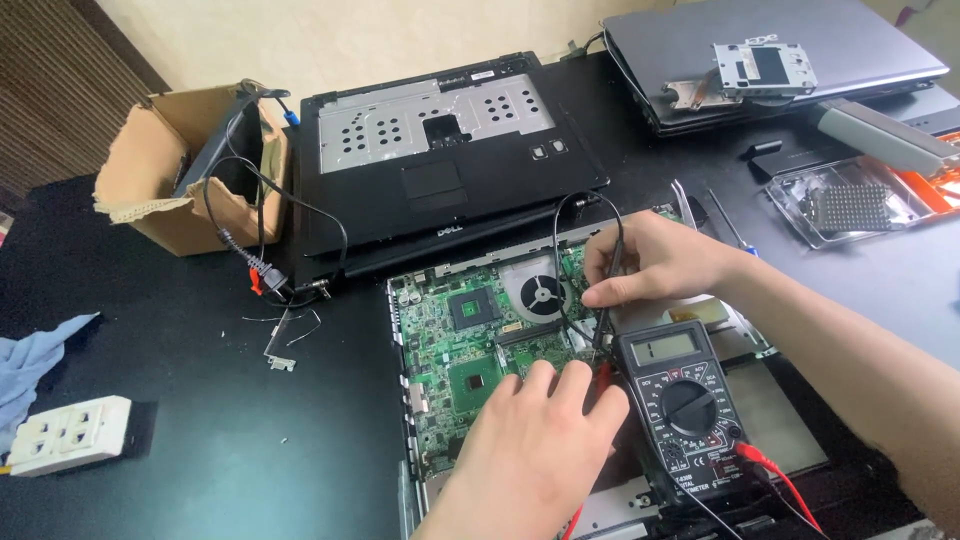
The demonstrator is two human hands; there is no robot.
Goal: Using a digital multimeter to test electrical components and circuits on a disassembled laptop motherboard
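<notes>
A green laptop motherboard [452, 350] with a round fan [541, 293] lies on the black table in front of me. My right hand [655, 262] pinches a thin black test probe [603, 325], its tip on the board. My left hand [535, 445] rests over the lower board, fingers closed around a red probe [603, 376] that is mostly hidden. A black multimeter [682, 405] with a dial and grey screen lies just right of my left hand. Red and black leads run from it.
A stripped black laptop base [450, 165] lies behind the board. A cardboard box [165, 175] with cables stands at the back left. A white power strip [68, 432] and blue cloth [30, 362] are at the left. Another laptop [770, 60] and a clear plastic tray [850, 205] are at the right.
</notes>
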